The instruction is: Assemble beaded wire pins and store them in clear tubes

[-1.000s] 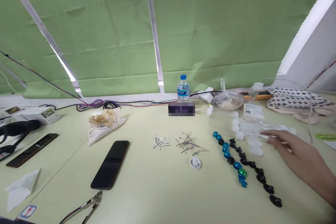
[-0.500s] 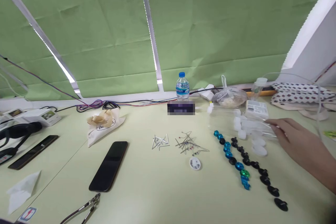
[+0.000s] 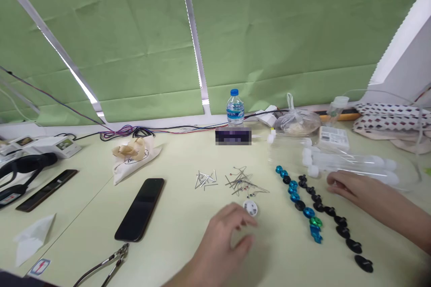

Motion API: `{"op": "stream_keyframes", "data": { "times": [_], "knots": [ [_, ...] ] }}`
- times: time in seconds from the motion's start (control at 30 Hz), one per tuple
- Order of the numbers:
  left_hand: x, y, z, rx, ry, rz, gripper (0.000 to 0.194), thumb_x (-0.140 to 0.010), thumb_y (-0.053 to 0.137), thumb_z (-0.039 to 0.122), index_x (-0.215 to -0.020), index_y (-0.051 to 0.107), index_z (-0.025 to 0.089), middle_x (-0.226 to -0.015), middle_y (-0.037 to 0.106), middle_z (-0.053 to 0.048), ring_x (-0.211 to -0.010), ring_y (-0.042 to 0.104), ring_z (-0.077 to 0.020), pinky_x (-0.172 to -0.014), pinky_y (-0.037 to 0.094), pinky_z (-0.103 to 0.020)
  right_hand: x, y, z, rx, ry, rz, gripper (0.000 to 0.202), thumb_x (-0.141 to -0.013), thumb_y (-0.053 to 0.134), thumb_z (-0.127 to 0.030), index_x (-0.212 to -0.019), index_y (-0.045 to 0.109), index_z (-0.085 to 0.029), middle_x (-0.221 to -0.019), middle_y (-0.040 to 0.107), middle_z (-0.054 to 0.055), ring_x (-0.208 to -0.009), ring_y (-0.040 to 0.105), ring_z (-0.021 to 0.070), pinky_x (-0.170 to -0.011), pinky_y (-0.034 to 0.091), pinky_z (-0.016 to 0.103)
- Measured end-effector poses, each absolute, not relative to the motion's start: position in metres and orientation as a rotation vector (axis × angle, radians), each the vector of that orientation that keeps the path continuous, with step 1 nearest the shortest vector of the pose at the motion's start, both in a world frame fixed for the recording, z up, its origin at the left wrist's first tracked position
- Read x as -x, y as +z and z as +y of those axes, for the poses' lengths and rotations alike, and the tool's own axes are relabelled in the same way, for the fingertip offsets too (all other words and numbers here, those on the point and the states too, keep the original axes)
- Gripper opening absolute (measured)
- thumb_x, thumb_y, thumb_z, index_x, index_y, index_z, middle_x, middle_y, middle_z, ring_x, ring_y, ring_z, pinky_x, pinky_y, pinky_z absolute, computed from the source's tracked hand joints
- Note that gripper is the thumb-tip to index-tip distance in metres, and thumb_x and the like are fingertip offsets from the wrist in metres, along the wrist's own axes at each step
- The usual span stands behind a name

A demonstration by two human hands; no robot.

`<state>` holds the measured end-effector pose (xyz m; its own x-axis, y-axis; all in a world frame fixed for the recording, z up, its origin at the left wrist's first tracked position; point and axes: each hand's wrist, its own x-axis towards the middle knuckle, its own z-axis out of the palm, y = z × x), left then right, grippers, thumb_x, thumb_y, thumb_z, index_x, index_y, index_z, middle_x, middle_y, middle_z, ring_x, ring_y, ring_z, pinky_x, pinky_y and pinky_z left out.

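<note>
My left hand (image 3: 225, 233) reaches in from the bottom edge, thumb and fingers apart with nothing between them. Its fingertips hover at a small white round dish (image 3: 250, 208) holding tiny bits. Behind the dish lie a tangle of thin wire pins (image 3: 244, 183) and a pile of short silver rods (image 3: 204, 179). On the right, my right hand (image 3: 357, 195) rests low over the table with its fingers curled together; whatever they hold is hidden. It sits just in front of clear plastic tubes with white caps (image 3: 353, 163), beside a row of black knobs (image 3: 330, 210).
A row of blue, black and green knobs (image 3: 294, 197) runs left of the black ones. Farther left lie a phone (image 3: 139, 210), pliers (image 3: 117, 255) and a cloth pouch (image 3: 136, 157). A water bottle (image 3: 235, 110), a tied plastic bag (image 3: 298, 122) and cables (image 3: 117, 132) line the back.
My left hand has come into view from the bottom, near the dish. My right hand has drawn down and left from the tubes, over where loose white caps lay.
</note>
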<state>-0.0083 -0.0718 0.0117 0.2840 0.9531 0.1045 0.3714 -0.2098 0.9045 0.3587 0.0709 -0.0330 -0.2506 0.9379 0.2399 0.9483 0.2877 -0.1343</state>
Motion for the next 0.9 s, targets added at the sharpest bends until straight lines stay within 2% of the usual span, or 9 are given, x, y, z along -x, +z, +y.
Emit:
{"op": "stream_keyframes", "data": {
  "times": [0.07, 0.17, 0.23, 0.27, 0.4, 0.6, 0.77, 0.9],
  "knots": [
    [0.007, 0.001, -0.046, -2.059, 0.778, 1.392, 0.028, -0.077, 0.058, 0.008, -0.102, 0.058, 0.022, -0.105, 0.06, -0.005, -0.099, 0.053, -0.0222, -0.086, 0.045, -0.038, -0.358, -0.033, 0.071, 1.698, 0.017, -2.359, 0.022, -0.08, 0.049, -0.046, -0.082, 0.062, -0.029, -0.082, 0.071, 0.0, -0.071, 0.067, 0.0234, -0.065, 0.049, 0.032],
    [0.009, -0.012, -0.016, -2.402, 0.662, 1.55, 0.022, -0.082, 0.059, 0.019, -0.103, 0.053, 0.02, -0.103, 0.058, -0.006, -0.095, 0.053, -0.0234, -0.078, 0.048, -0.037, -0.353, -0.03, 0.068, 1.707, 0.033, -2.368, 0.025, -0.085, 0.045, -0.046, -0.089, 0.061, -0.028, -0.092, 0.07, 0.003, -0.079, 0.067, 0.0258, -0.069, 0.049, 0.035],
    [0.013, -0.02, -0.002, -2.639, 0.546, 1.621, 0.015, -0.087, 0.048, 0.011, -0.098, 0.054, 0.018, -0.098, 0.059, -0.007, -0.09, 0.053, -0.0218, -0.076, 0.048, -0.035, -0.349, -0.027, 0.065, 1.725, 0.022, -2.351, 0.029, -0.088, 0.041, -0.049, -0.091, 0.06, -0.028, -0.097, 0.07, 0.003, -0.082, 0.066, 0.0265, -0.07, 0.049, 0.036],
    [0.016, -0.024, 0.002, -2.678, 0.525, 1.627, 0.018, -0.087, 0.043, 0.007, -0.096, 0.055, 0.017, -0.096, 0.059, -0.007, -0.09, 0.053, -0.0222, -0.076, 0.047, -0.035, -0.347, -0.025, 0.064, 1.736, 0.013, -2.339, 0.031, -0.089, 0.039, -0.05, -0.093, 0.06, -0.029, -0.099, 0.069, 0.003, -0.084, 0.066, 0.0268, -0.071, 0.049, 0.037],
    [0.025, -0.034, 0.008, -2.701, 0.474, 1.658, 0.023, -0.088, 0.037, 0.006, -0.088, 0.058, 0.016, -0.088, 0.059, -0.01, -0.087, 0.052, -0.0241, -0.072, 0.045, -0.038, -0.346, -0.023, 0.062, 1.739, -0.009, -2.318, 0.032, -0.089, 0.038, -0.051, -0.097, 0.06, -0.029, -0.103, 0.069, 0.002, -0.086, 0.066, 0.0272, -0.071, 0.049, 0.038],
    [0.023, -0.036, 0.005, -2.679, 0.377, 1.65, 0.019, -0.076, 0.049, 0.002, -0.073, 0.058, 0.018, -0.082, 0.058, -0.01, -0.081, 0.051, -0.0233, -0.07, 0.043, -0.037, -0.348, -0.026, 0.066, 1.69, -0.047, -2.35, 0.031, -0.089, 0.038, -0.049, -0.098, 0.06, -0.028, -0.103, 0.069, 0.003, -0.088, 0.065, 0.027, -0.075, 0.049, 0.039],
    [0.019, -0.038, 0.006, -2.602, 0.357, 1.747, 0.025, -0.074, 0.044, -0.005, -0.078, 0.056, 0.016, -0.082, 0.057, -0.011, -0.081, 0.051, -0.0243, -0.067, 0.041, -0.036, -0.343, -0.023, 0.064, 1.616, -0.068, -2.403, 0.031, -0.092, 0.038, -0.047, -0.099, 0.059, -0.025, -0.103, 0.068, 0.005, -0.091, 0.063, 0.0259, -0.079, 0.048, 0.039],
    [0.025, -0.031, 0.005, -2.477, 0.436, 1.843, 0.025, -0.083, 0.036, -0.001, -0.085, 0.053, 0.016, -0.085, 0.059, -0.009, -0.082, 0.052, -0.0229, -0.069, 0.041, -0.034, -0.34, -0.023, 0.062, 1.562, -0.093, -2.412, 0.032, -0.092, 0.037, -0.046, -0.098, 0.059, -0.025, -0.101, 0.068, 0.005, -0.088, 0.063, 0.0253, -0.076, 0.047, 0.038]
  ]
}}
